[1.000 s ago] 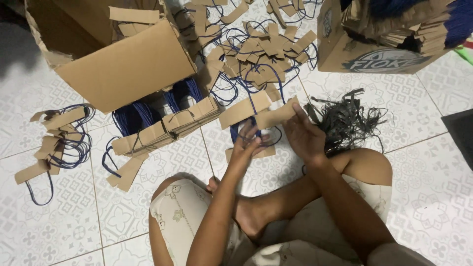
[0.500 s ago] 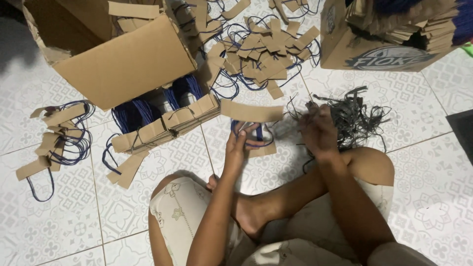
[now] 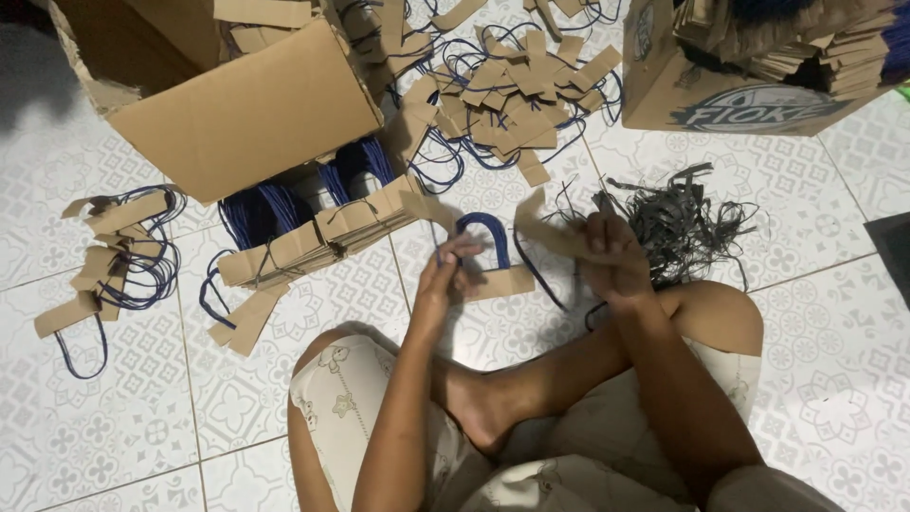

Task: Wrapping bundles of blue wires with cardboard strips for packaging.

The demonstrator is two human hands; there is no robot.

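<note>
Both hands blur slightly: the left hand [image 3: 447,275] pinches a blue cord loop [image 3: 483,232] above a cardboard strip [image 3: 502,283], the right hand [image 3: 611,256] grips another strip [image 3: 550,232].

Floor [image 3: 834,379] of white square tiles with a pale grey ornamental pattern, thin dark grout lines. Lit evenly from above; darker shadow at the upper left corner. Dark mat or panel edge [image 3: 896,256] at the right border. No wall, window or furniture in view.
</note>
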